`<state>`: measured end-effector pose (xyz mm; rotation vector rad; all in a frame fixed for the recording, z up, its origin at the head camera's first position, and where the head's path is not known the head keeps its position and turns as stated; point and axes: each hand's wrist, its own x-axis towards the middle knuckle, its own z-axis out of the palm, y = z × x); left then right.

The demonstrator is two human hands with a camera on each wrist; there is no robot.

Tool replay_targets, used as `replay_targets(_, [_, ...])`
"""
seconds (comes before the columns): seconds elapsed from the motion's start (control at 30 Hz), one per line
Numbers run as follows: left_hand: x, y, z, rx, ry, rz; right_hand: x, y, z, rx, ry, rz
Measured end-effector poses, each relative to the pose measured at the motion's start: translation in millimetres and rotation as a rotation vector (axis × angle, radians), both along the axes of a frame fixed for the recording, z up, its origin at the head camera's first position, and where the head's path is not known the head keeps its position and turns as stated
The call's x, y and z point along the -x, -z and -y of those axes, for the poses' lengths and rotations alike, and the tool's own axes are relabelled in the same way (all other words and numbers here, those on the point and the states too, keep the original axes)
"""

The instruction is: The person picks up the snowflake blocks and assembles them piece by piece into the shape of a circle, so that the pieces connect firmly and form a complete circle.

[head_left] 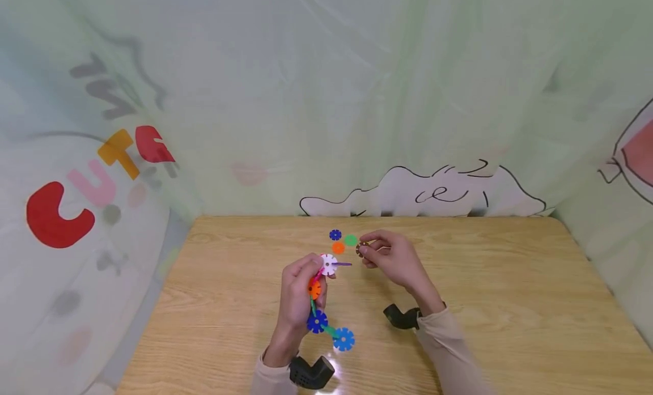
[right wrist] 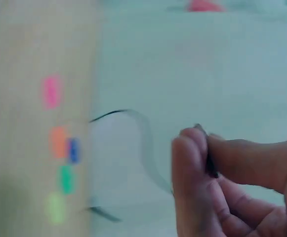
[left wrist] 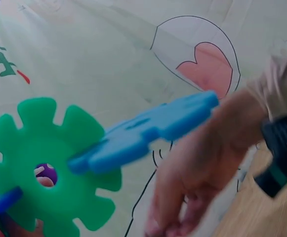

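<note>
My left hand (head_left: 298,293) grips a chain of notched plastic discs slotted into each other. Near the thumb is a white disc (head_left: 329,264) with a purple disc (head_left: 343,264) edge-on at its right. Below hang an orange disc (head_left: 315,289), a dark blue disc (head_left: 317,322) and a light blue disc (head_left: 344,339). Close up in the left wrist view, a green disc (left wrist: 49,143) joins the light blue one. Between thumb and fingers my right hand (head_left: 395,262) pinches a dark brown disc (head_left: 360,250), apart from the chain and right of the purple disc.
Loose discs lie on the wooden table (head_left: 510,304) beyond the hands: dark blue (head_left: 335,235), green (head_left: 351,240) and orange (head_left: 338,247). A blurred pink disc (right wrist: 52,91) shows in the right wrist view. A printed curtain (head_left: 357,100) hangs behind the table's far edge.
</note>
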<state>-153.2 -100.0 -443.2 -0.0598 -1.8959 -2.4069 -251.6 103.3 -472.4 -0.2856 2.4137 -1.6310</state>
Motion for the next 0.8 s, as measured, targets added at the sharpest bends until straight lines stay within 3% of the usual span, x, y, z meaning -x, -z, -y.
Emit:
replay_targets(0.13, [0.1, 1.3, 0.4, -0.004, 0.002, -0.012, -18.2, -31.0, -11, 0.212, -0.006, 0.031])
replay_targets(0.27, [-0.6, 1.2, -0.1, -0.01, -0.008, -0.023, -36.2, -46.4, -9, 0.33, -0.031, 0.031])
replay_targets(0.47, [-2.9, -1.0, 1.4, -0.01, -0.032, -0.077, -52.9, -52.1, -1, 0.365, -0.021, 0.045])
replay_targets(0.6, [-4.0, -3.3, 2.0, 0.01, -0.049, -0.107, -57.3, -55.0, 1, 0.394, 0.017, 0.014])
replay_targets(0.8, [-5.5, -5.7, 2.1, 0.022, -0.058, -0.113, -64.3, -57.6, 9, 0.439, 0.002, -0.044])
